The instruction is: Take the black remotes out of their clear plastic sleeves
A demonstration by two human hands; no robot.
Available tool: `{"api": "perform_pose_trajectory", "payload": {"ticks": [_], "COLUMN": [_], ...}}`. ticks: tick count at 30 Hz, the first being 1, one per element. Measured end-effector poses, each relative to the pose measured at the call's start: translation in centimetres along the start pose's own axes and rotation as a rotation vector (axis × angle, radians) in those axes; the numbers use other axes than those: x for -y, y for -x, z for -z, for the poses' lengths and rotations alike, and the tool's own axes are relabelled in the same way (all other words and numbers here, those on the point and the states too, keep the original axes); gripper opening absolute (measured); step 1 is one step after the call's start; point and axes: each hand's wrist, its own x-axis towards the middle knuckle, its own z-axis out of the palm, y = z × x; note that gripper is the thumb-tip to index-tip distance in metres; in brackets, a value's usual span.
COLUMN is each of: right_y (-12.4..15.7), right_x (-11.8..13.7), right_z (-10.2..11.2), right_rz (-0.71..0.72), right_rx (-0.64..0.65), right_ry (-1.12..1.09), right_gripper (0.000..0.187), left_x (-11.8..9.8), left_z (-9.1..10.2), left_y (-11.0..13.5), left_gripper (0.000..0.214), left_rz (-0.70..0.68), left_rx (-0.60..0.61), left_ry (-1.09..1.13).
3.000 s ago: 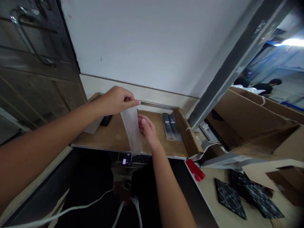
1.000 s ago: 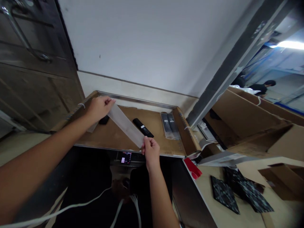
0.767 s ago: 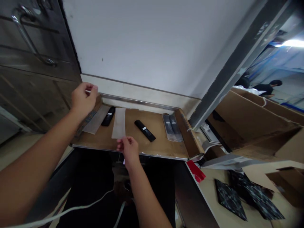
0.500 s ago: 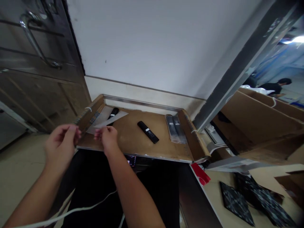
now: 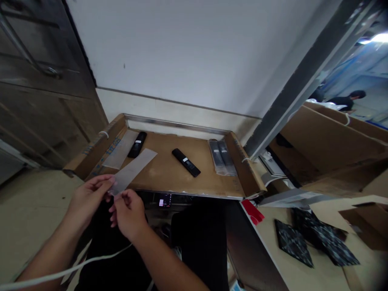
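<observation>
Between my hands is a narrow translucent plastic sleeve (image 5: 135, 169), its near end pinched at two corners and its far end reaching over the tray. My left hand (image 5: 92, 198) grips the left corner, and my right hand (image 5: 127, 212) grips the right one. A black remote control (image 5: 137, 144) with a white label lies just beyond the sleeve. Left of it, another flat sleeve (image 5: 121, 150) rests on the cardboard. A second black remote (image 5: 186, 162) lies mid-tray. At the right, two sleeved remotes (image 5: 222, 157) sit side by side.
The cardboard-lined tray (image 5: 163, 184) has raised cardboard sides and stands against a white wall (image 5: 176, 52). A lit screen (image 5: 165, 200) shows below its front edge. Open cardboard boxes (image 5: 339, 149) stand at the right, near a red item (image 5: 253, 212). A white cable (image 5: 79, 264) crosses my lap.
My hands have come together lower down, and the sleeve now stretches out from both of them. The remote at the left is uncovered. The whole view has shifted slightly.
</observation>
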Motion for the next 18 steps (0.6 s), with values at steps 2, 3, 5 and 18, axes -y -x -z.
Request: {"api": "perform_pose_trajectory", "payload": {"ticks": [2,3,5,18], "right_y": [1.2,1.8,3.0,10.0], "right_x": [0.0,0.2,0.5,-7.4], "right_z": [2.0,3.1,5.4,14.4], "right_rz": [0.09,0.166,0.285,0.076], "right_rx": [0.024,0.017,-0.035,-0.192], "right_ry": [0.185,0.308,0.512,0.459], "right_gripper": [0.026,0.026,0.028,0.046], "left_x": [-0.1,-0.2,-0.2,-0.5], "left_z": [-0.6,-0.8,-0.8,-2.2], "left_y": [0.4,0.5,0.4,-4.8], "left_gripper": [0.044,0.043,0.042,0.027], "left_rz": [-0.086,-0.149,-0.301,-0.313], "left_rx": [-0.031,-0.053,-0.128,-0.384], "left_ry": [-0.008,-0.034,-0.126,-0.11]}}
